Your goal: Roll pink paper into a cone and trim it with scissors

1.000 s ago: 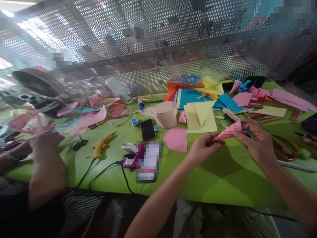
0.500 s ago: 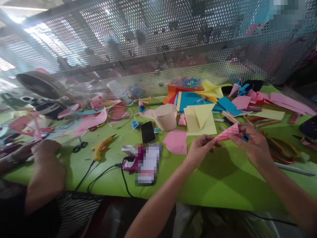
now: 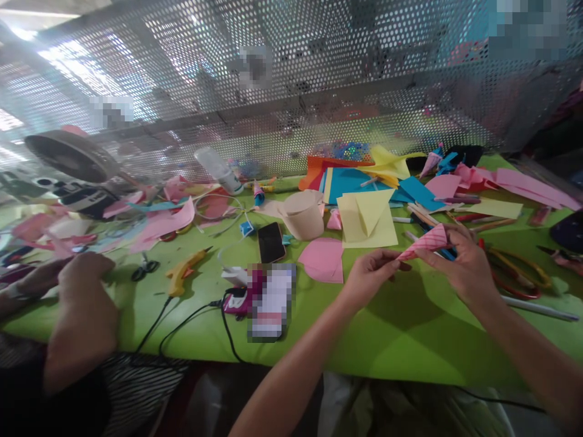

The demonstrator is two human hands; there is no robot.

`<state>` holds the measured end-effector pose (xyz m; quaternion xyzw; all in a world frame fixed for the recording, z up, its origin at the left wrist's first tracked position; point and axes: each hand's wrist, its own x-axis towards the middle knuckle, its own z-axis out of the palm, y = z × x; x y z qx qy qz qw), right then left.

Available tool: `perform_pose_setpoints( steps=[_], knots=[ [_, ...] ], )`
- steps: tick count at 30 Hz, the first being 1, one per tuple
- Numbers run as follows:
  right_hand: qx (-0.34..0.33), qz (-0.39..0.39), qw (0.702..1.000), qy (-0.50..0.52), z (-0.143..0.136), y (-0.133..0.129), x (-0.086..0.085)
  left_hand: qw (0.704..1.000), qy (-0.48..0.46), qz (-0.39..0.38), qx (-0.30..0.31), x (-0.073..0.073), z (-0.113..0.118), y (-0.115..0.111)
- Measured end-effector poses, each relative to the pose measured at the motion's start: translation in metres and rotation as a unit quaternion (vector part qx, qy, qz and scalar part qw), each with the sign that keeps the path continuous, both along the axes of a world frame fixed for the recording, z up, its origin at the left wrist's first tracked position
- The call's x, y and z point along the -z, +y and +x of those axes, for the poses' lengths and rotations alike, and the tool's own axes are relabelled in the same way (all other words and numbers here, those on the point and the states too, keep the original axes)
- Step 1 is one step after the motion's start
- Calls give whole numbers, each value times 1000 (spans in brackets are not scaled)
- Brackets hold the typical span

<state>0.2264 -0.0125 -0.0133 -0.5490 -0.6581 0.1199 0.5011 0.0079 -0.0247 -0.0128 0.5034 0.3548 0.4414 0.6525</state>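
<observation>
Between my two hands is a small pink cone with darker stripes, rolled from paper or felt. Its narrow tip points left, pinched by the fingers of my left hand. My right hand grips the wide end, thumb along the near side. Left of the hands a pink rounded sheet lies flat on the green table. Behind them are a pale yellow square sheet with a folded flap and several pens and pencils, partly hidden by my right hand.
Red-and-yellow-handled pliers and a silver pen lie at the right. Leftward are a phone, a yellow glue gun with its cord, and black scissors. A co-worker's arms rest at far left. A perforated metal screen stands behind.
The pink cone has turned a little in my fingers and sits slightly further right, its wide end tipped up more. Both hands keep their hold.
</observation>
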Motion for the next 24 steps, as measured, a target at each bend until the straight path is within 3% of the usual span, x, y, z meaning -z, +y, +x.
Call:
perform_pose_setpoints(
  steps=[8, 24],
  knots=[
    [9, 24, 1000, -5, -12, -6, -9, 1000, 23, 22, 2, -1, 2, -2],
    [-9, -54, 995, 83, 1, -4, -12, 999, -21, -26, -38, -9, -5, 1]
  ],
)
